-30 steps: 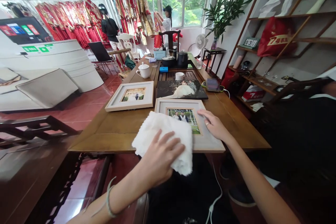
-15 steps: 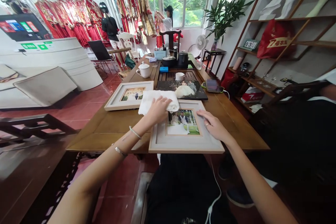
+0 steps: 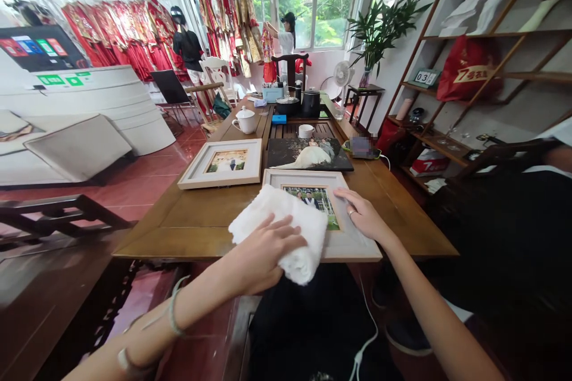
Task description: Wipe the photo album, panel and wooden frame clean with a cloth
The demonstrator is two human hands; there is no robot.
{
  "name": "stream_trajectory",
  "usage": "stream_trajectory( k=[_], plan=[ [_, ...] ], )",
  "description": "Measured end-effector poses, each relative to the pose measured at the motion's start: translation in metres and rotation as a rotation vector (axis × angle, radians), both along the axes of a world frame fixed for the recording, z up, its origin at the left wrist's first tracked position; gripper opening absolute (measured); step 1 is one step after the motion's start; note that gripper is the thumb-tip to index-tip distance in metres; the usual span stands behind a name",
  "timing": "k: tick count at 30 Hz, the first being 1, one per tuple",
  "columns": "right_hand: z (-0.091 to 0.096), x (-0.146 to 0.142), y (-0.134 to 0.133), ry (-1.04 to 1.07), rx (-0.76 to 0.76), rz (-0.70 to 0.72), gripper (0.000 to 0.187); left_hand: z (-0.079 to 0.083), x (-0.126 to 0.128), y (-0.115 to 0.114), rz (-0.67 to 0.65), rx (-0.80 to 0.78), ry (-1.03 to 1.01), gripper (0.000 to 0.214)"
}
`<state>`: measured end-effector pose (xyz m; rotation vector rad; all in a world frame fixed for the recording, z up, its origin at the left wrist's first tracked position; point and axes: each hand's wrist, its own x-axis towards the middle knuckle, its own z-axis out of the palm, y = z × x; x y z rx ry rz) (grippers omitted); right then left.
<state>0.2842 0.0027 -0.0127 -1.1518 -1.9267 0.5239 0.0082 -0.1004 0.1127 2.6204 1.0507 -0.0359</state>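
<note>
My left hand (image 3: 272, 244) holds a folded white towel (image 3: 254, 214) against the near picture frame, fingers spread over the cloth. The towel covers the left part of that pale picture frame (image 3: 333, 177) and much of its photo. My right hand (image 3: 364, 214), with a ring on one finger, grips the frame's right edge, fingers lying across its border and the thumb hidden. Beyond lie a second framed photo (image 3: 192, 172) at left and a dark photo panel (image 3: 281, 152) with a white gown in the picture.
The wooden table (image 3: 165, 244) also bears a lidded white cup (image 3: 245, 121), a small white bowl (image 3: 306, 131), a blue box (image 3: 279, 119) and a black pot (image 3: 311, 102). A phone (image 3: 364, 147) with a cable lies at right. A dark-clothed person (image 3: 513, 238) is close on the right.
My left hand has drawn the towel from the frame's upper left corner down toward me, past its near edge. My right hand stays on the frame's right side.
</note>
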Motion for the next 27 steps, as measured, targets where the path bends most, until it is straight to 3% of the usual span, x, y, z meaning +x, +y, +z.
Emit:
stream_trajectory(
  k=[4,9,12,15,20,23,27],
  plan=[
    [0.001,-0.001,0.0,0.014,-0.009,-0.002,0.053,0.014,-0.022,-0.031,0.114,-0.058,0.041,0.084],
    [0.003,-0.001,-0.001,-0.011,-0.011,0.007,0.053,0.001,-0.023,-0.047,0.39,0.015,0.057,0.084],
    [0.003,0.001,0.0,-0.028,-0.013,0.041,0.055,-0.013,-0.018,-0.025,0.496,0.093,0.05,0.079],
    [0.003,0.002,0.001,-0.041,-0.014,0.057,0.056,-0.023,-0.014,0.017,0.49,0.215,0.062,0.073],
    [0.003,0.003,0.001,-0.036,-0.011,0.063,0.056,-0.022,0.001,0.084,0.483,0.34,0.096,0.055],
    [0.002,0.003,0.002,-0.04,-0.012,0.064,0.057,-0.02,0.022,0.106,0.484,0.327,0.059,0.045],
    [0.002,0.003,0.003,-0.05,-0.002,0.062,0.058,-0.029,0.06,0.12,0.42,0.34,-0.001,0.041]
  ],
)
